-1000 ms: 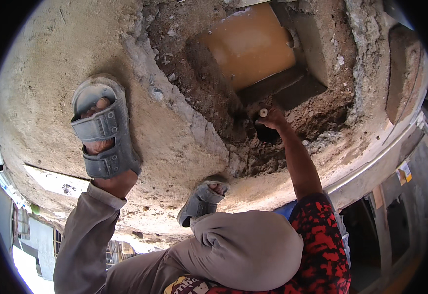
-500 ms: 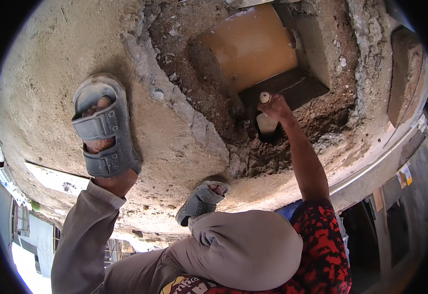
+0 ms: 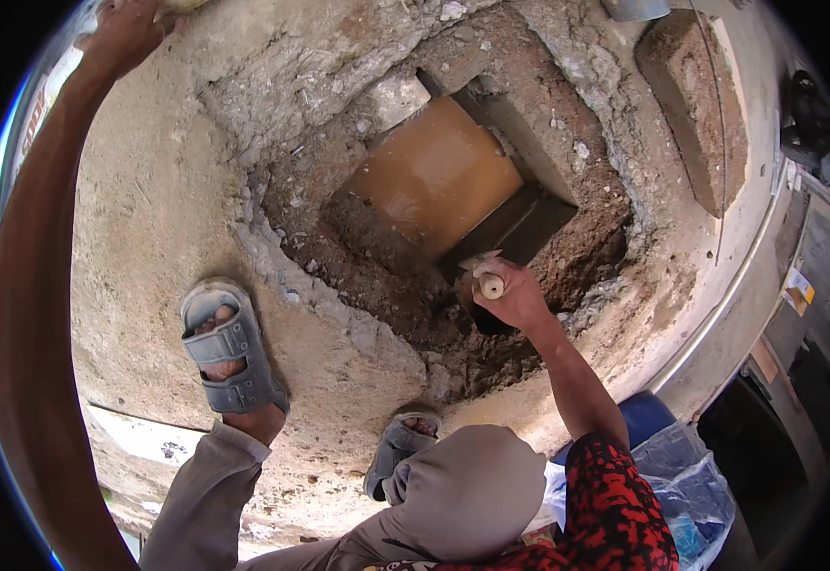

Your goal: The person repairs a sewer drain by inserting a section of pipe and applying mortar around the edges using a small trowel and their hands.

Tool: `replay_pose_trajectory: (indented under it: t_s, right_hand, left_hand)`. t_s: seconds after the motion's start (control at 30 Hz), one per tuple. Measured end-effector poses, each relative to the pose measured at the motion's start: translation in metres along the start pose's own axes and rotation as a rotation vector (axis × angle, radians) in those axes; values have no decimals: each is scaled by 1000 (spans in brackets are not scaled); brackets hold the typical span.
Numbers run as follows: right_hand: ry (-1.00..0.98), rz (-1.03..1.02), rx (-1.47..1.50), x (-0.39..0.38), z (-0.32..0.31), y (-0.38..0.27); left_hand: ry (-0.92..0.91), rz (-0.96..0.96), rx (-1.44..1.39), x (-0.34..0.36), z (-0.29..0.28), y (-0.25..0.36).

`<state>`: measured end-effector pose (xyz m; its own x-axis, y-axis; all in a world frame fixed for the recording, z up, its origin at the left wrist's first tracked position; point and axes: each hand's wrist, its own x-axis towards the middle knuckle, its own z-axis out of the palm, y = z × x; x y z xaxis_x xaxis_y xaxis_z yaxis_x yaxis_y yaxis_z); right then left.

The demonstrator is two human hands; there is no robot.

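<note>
Right hand (image 3: 515,297) clenched around a pale wooden handle (image 3: 491,284), down in the dug hole (image 3: 491,238). Left hand (image 3: 125,33) raised at eleven o'clock, grip hidden, cannot tell.

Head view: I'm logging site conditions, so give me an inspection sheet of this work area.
Surface: rough concrete slab, broken open around a dirt pit.
Job's things: wooden-handled tool held low in the pit; muddy brown water in a square opening.
Clutter: rubble chunks along the pit edge; brick block; plastic bag.
Hands: right hand grips the tool; left hand raised at the frame's top edge, contents unclear.
Cables: nothing seen.
Surroundings: grey sandals on the slab.
</note>
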<state>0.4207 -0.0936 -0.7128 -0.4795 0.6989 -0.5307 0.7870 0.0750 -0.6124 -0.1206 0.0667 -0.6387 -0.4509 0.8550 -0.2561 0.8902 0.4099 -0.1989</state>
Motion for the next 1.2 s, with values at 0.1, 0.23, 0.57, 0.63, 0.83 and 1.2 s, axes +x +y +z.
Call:
replay_pose_trajectory:
  t_s: [0.1,0.23,0.57,0.63,0.83,1.2]
  right_hand:
    - [170,-64,-143,-15,-46,-33]
    - [152,33,-100,-34,-92,-41]
    - [-359,166,-132,1,8,26]
    - [-422,88,-348,-11,46,105]
    - [-710,258,-346,38,76,75]
    - [-680,356,-21,65,52,69]
  left_hand:
    - [309,145,-10,24,43,-32]
    - [302,140,-12,29,49,-27]
    - [229,335,-172,-180,119,-38]
    - [178,355,-211,-248,120,-38]
    - [34,343,-280,-392,137,-41]
    - [20,318,-367,-416,143,-40]
